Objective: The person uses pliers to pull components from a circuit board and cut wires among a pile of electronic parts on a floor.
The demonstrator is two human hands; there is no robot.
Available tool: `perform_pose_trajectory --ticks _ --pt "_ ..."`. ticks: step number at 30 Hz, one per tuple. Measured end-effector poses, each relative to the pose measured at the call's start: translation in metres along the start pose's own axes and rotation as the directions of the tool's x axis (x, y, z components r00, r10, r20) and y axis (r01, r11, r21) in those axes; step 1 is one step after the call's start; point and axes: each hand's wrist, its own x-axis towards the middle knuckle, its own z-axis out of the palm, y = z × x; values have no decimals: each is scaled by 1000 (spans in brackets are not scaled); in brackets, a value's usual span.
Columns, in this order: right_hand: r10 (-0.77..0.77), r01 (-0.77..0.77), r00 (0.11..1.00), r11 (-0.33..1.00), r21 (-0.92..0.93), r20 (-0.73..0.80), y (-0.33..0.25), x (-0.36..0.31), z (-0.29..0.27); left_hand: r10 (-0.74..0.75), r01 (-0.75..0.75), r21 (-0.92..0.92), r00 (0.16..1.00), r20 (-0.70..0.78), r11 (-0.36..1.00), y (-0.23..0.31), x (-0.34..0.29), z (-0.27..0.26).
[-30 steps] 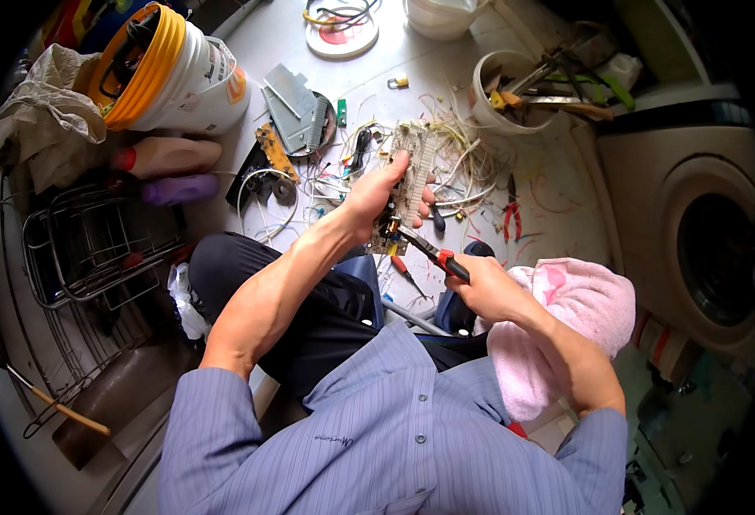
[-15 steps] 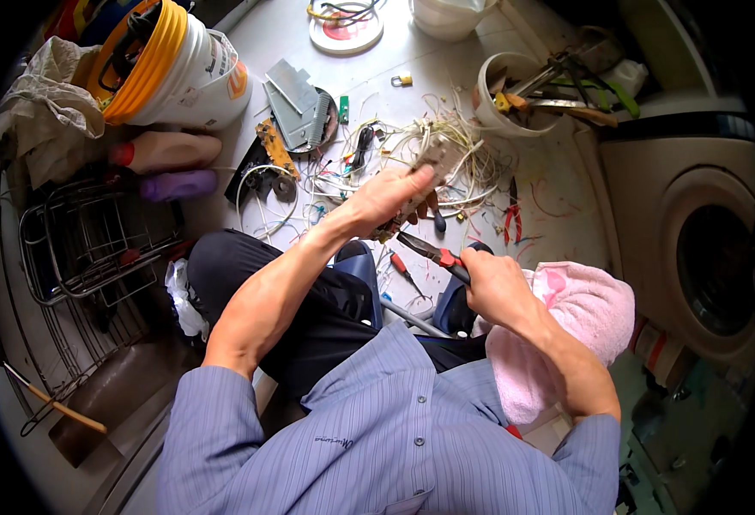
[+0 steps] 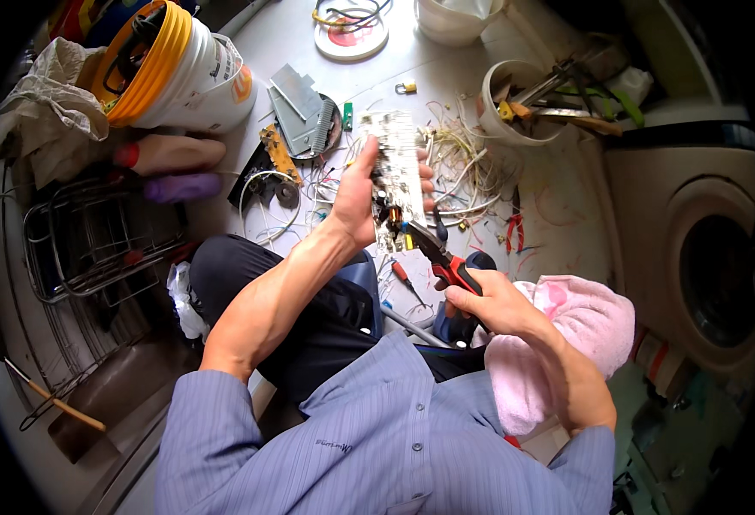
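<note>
The left hand (image 3: 359, 193) grips a pale circuit board (image 3: 405, 167), thumb along its near-left edge and fingers wrapped behind to the right. The board's long axis runs away from the wearer, its face up, larger components clustered at the end nearest the body. The right hand (image 3: 496, 302) grasps red-and-black pliers (image 3: 456, 273) slanting forward and left, nose at that end; contact is unclear. Beyond the left hand lie tangled wires (image 3: 472, 163); below it, a red-handled screwdriver (image 3: 401, 273).
</note>
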Motion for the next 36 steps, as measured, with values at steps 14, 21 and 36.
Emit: perform_pose_trajectory --ticks 14,21,36 --pt "-17 -90 972 893 441 234 -35 0 -2 235 -244 -5 940 -249 970 4 10 11" --pt "-46 -79 967 880 469 251 -31 8 0 243 -244 11 960 -136 970 4 10 14" --pt "-32 -208 946 703 680 323 -15 13 3 160 -156 65 984 -74 986 -3 9 16"
